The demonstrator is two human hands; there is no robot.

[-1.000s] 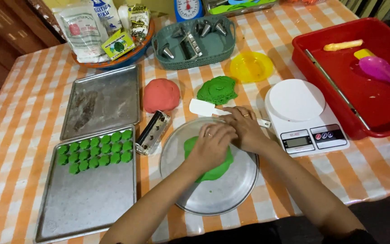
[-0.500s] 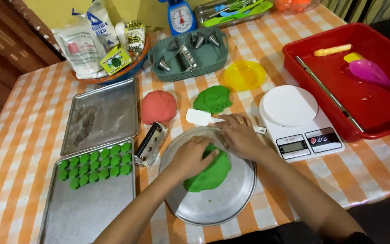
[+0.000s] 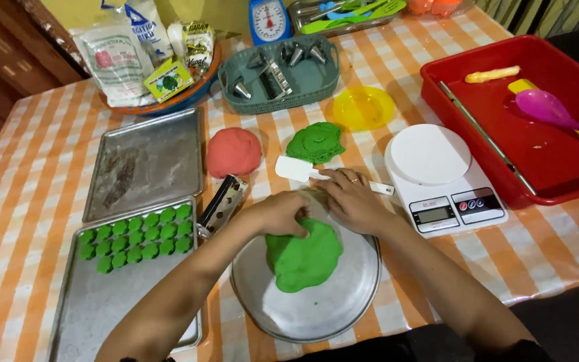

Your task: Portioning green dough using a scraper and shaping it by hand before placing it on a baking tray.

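Observation:
A flattened slab of green dough [image 3: 305,257] lies in a round metal pan [image 3: 306,312] in front of me. My left hand [image 3: 281,212] is curled at the slab's far edge, with its fingers pinching the dough. Close beside it, my right hand [image 3: 350,199] rests over the pan's far rim, fingers bent and touching the same dough edge. Just beyond my right hand lies a white spatula [image 3: 295,169]. A metal baking tray [image 3: 102,315] on the left holds rows of several small green dough pieces [image 3: 139,236].
A red dough ball [image 3: 234,151] and a second green dough lump [image 3: 315,141] sit behind the pan. A metal cutter [image 3: 221,205], an empty floured tray [image 3: 143,163], a white kitchen scale [image 3: 443,177], a red bin [image 3: 524,114], a yellow lid [image 3: 363,106] and a teal basket [image 3: 279,67] surround them.
My hands have slid from the middle of the green dough to its far edge, baring most of the slab. The view has shifted slightly.

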